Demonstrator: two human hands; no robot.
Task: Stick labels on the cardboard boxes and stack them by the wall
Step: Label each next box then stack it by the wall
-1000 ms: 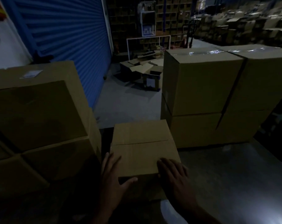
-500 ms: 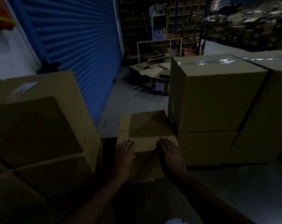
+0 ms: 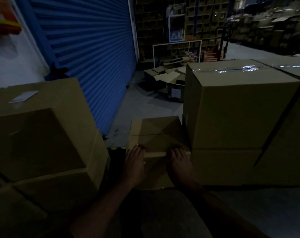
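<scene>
A small cardboard box (image 3: 156,133) sits on the floor between two stacks. My left hand (image 3: 135,162) lies flat against its near face at the left, fingertips over the top front edge. My right hand (image 3: 179,162) presses the same face at the right, fingers also reaching the top edge. To the left stands a stack of cardboard boxes (image 3: 42,134); a white label (image 3: 23,96) is stuck on its top box. To the right a taller stack of taped boxes (image 3: 240,117) almost touches the small box.
A blue roller shutter (image 3: 87,48) and white wall (image 3: 8,62) stand behind the left stack. Opened, flattened cartons (image 3: 166,79) litter the floor further back. Shelving with many boxes (image 3: 274,23) fills the dark background. Grey concrete floor (image 3: 145,107) shows between the stacks.
The small box has slid away from me, deeper into the gap beside the right stack. Both hands went with it and moved from its top to its near face.
</scene>
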